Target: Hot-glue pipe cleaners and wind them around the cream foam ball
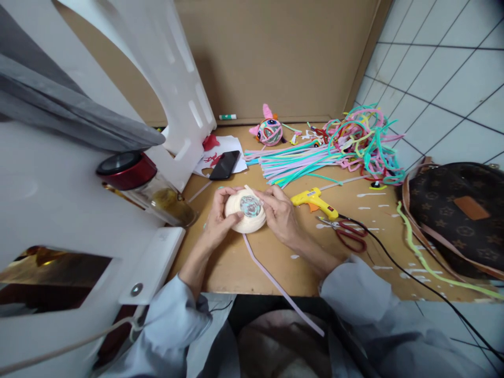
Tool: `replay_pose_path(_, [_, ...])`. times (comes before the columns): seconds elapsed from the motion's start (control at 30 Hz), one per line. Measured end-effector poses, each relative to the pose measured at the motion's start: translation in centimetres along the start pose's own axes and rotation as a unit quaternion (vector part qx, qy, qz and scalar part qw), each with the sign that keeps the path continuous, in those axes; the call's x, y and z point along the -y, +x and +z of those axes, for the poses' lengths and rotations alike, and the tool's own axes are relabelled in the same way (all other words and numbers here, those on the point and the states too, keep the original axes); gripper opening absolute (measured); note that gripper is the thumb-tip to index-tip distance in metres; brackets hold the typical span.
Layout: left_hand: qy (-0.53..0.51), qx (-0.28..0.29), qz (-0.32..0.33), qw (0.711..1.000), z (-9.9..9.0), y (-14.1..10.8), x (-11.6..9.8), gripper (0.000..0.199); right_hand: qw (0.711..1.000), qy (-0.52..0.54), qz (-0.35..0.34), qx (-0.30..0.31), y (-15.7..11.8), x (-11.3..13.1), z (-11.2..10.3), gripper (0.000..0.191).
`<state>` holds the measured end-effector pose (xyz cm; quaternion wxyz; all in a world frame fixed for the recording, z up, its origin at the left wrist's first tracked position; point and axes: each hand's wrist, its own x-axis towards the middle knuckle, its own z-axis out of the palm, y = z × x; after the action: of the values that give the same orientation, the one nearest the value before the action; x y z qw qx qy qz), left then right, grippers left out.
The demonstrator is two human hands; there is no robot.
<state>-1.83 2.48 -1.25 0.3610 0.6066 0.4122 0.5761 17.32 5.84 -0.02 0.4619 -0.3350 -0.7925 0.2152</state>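
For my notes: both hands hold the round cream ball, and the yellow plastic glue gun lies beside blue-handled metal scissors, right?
Not blue: the head view shows red-handled metal scissors beside the glue gun. The left hand and right hand hold the ball.

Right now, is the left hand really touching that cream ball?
Touching. The head view shows the left hand curled around one side of the cream ball, its thumb lying on the front, no gap between.

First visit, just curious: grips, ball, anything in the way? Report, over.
Left grip holding ball. Right grip at its right edge. Possibly in the way: glue gun, beside right grip.
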Motion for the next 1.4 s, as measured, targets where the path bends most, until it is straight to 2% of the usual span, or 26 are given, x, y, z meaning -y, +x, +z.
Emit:
replay_pose_path(0.27, [0.043,-0.001,-0.02,0.999,-0.09,-0.02,-0.72,0.061,1.0,0.026,0.0,-0.01,0.11,-0.04,0.08,0.042])
replay_pose_path(0.47, [0.047,0.0,-0.021,0.999,-0.2,-0.08,-0.68,0.063,0.995,0.054,0.068,-0.053,0.24,-0.24,0.3,0.051])
replay_pose_path(0.63, [0.041,0.004,-0.031,0.999,-0.27,-0.19,-0.6,0.066,0.995,0.052,0.078,-0.037,0.16,-0.46,0.23,0.038])
replay_pose_path(0.87, [0.034,0.001,-0.005,0.999,-0.17,-0.07,-0.46,0.061,0.992,0.08,0.08,-0.062,0.13,-0.57,0.32,0.034])
replay_pose_path(1.07, [0.01,-0.008,-0.018,1.0,-0.02,-0.18,-0.38,0.055,0.988,0.112,0.083,-0.072,0.13,-0.66,0.34,0.03])
replay_pose_path(1.4, [0.012,-0.009,-0.033,0.999,0.1,-0.29,-0.77,0.044,0.99,0.104,0.079,-0.052,0.01,-0.41,0.03,0.029])
